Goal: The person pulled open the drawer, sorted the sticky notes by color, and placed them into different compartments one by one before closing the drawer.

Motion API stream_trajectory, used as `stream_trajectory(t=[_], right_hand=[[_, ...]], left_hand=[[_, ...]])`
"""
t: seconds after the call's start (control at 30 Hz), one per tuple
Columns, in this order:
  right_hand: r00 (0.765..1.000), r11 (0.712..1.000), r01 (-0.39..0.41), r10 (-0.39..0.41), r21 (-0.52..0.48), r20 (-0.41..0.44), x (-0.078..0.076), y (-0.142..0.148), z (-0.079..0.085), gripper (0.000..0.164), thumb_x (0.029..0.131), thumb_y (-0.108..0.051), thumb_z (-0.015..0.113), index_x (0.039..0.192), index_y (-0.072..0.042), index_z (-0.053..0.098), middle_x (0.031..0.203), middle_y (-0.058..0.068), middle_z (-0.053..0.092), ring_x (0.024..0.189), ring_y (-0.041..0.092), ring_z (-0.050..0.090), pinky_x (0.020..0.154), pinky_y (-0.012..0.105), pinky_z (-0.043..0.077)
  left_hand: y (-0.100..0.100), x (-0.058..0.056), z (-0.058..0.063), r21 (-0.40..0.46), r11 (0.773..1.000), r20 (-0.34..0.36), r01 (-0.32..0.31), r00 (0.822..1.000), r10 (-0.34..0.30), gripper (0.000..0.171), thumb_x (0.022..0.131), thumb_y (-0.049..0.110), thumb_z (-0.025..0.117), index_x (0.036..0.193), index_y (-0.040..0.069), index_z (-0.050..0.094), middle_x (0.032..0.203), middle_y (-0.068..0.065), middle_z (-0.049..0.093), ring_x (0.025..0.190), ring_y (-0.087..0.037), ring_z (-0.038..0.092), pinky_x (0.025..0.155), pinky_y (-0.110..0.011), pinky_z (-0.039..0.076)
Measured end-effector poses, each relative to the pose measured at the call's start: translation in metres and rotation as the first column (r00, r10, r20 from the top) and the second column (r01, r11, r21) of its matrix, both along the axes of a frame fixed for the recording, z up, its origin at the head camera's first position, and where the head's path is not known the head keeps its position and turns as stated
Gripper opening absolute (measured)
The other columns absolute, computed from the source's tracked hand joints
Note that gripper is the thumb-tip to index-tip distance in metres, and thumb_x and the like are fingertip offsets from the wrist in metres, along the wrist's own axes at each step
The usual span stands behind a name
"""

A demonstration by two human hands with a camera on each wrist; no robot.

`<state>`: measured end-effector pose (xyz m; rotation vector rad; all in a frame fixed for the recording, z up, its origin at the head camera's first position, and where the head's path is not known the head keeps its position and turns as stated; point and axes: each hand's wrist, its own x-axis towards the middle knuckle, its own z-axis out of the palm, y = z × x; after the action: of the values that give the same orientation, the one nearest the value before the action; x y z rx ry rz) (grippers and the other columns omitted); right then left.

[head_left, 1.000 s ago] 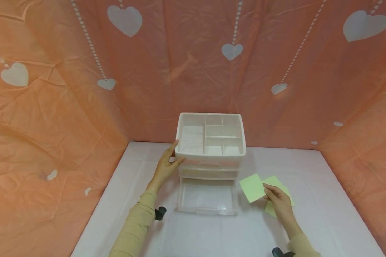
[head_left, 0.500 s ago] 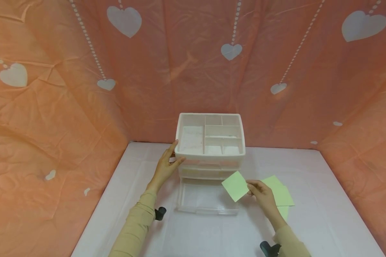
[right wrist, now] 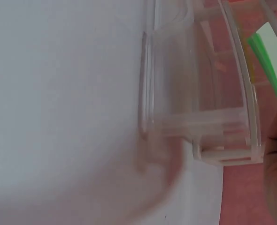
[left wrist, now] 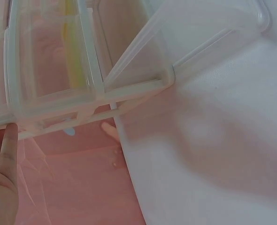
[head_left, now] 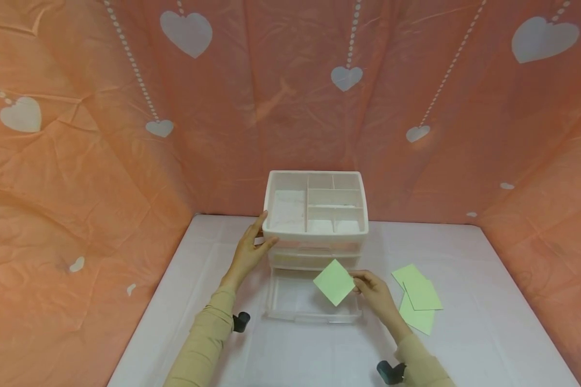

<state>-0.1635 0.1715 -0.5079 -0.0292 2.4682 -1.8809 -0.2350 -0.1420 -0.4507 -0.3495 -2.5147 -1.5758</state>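
Note:
A white plastic drawer organizer point(head_left: 314, 235) stands at the back middle of the table in the head view. Its clear bottom drawer point(head_left: 295, 317) is pulled out. My left hand point(head_left: 247, 252) rests against the organizer's front left corner, thumb on the front and straight fingers along the side. Above the open drawer, my right hand point(head_left: 375, 293) pinches a light-green sticky note pad point(head_left: 334, 282) by one corner. The pad's green edge point(right wrist: 268, 65) shows in the right wrist view, where it looks several sheets thick. The left wrist view catches the left thumb point(left wrist: 8, 152) touching the organizer's front edge.
More light-green sticky notes point(head_left: 422, 294) lie overlapping on the white table point(head_left: 474, 322) to the right of the organizer. The organizer's top is split into several compartments point(head_left: 336, 199). Something yellow point(left wrist: 73, 51) shows through a closed drawer. An orange cloth point(head_left: 290, 118) encloses the back and sides.
My right hand has carried the sticky note pad leftward, from beside the loose notes to over the open drawer. The left hand has stayed at the organizer's corner.

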Motion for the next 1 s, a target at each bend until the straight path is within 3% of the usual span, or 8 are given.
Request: stream_trajectory(t=[0.2, 0.6, 0.7, 0.93, 1.0], right_hand=[[0.998, 0.997, -0.055, 0.057, 0.055, -0.027, -0.006, -0.016, -0.001, 0.022, 0.092, 0.0, 0.052, 0.112, 0.0, 0.063, 0.104, 0.02, 0.065, 0.073, 0.009, 0.059, 0.071, 0.029, 0.056], [0.991, 0.981, -0.056, 0.077, 0.187, -0.109, -0.014, -0.044, -0.007, 0.022, 0.092, 0.001, 0.052, 0.107, -0.003, 0.067, 0.091, 0.011, 0.064, 0.069, 0.007, 0.054, 0.06, 0.017, 0.049], [0.99, 0.977, -0.057, 0.082, 0.205, -0.117, -0.015, -0.05, -0.011, 0.023, 0.091, 0.002, 0.051, 0.107, -0.005, 0.067, 0.088, 0.01, 0.063, 0.069, 0.008, 0.053, 0.059, 0.016, 0.047], [0.983, 0.969, -0.106, 0.136, 0.221, -0.124, -0.013, -0.062, -0.018, 0.024, 0.089, 0.006, 0.051, 0.105, -0.003, 0.067, 0.1, 0.015, 0.065, 0.072, 0.009, 0.055, 0.061, 0.016, 0.048], [0.983, 0.966, -0.112, 0.143, 0.232, -0.118, -0.012, -0.065, -0.018, 0.024, 0.089, 0.006, 0.05, 0.105, -0.003, 0.067, 0.095, 0.014, 0.065, 0.07, 0.01, 0.055, 0.06, 0.016, 0.048]], left_hand=[[-0.001, 0.0, -0.001, -0.002, 1.0, -0.027, 0.007, 1.0, -0.007, 0.07, 0.087, 0.029, 0.066, 0.146, 0.034, 0.029, 0.117, -0.015, 0.052, 0.11, -0.03, 0.054, 0.088, -0.04, 0.054], [-0.002, 0.001, 0.0, -0.009, 1.0, -0.017, 0.01, 1.0, -0.01, 0.069, 0.087, 0.03, 0.065, 0.145, 0.038, 0.028, 0.118, -0.014, 0.051, 0.112, -0.03, 0.052, 0.089, -0.042, 0.054], [-0.001, 0.001, -0.001, -0.008, 1.0, -0.025, 0.011, 1.0, -0.011, 0.069, 0.087, 0.029, 0.065, 0.145, 0.037, 0.028, 0.118, -0.014, 0.051, 0.111, -0.03, 0.053, 0.089, -0.041, 0.054], [-0.001, 0.0, -0.001, 0.009, 1.0, -0.017, 0.007, 1.0, -0.007, 0.07, 0.086, 0.027, 0.066, 0.146, 0.031, 0.03, 0.118, -0.015, 0.052, 0.111, -0.03, 0.053, 0.089, -0.041, 0.054], [-0.001, 0.0, -0.001, 0.01, 1.0, -0.009, 0.006, 1.0, -0.005, 0.07, 0.087, 0.026, 0.066, 0.147, 0.028, 0.029, 0.12, -0.016, 0.051, 0.113, -0.031, 0.052, 0.09, -0.043, 0.053]])
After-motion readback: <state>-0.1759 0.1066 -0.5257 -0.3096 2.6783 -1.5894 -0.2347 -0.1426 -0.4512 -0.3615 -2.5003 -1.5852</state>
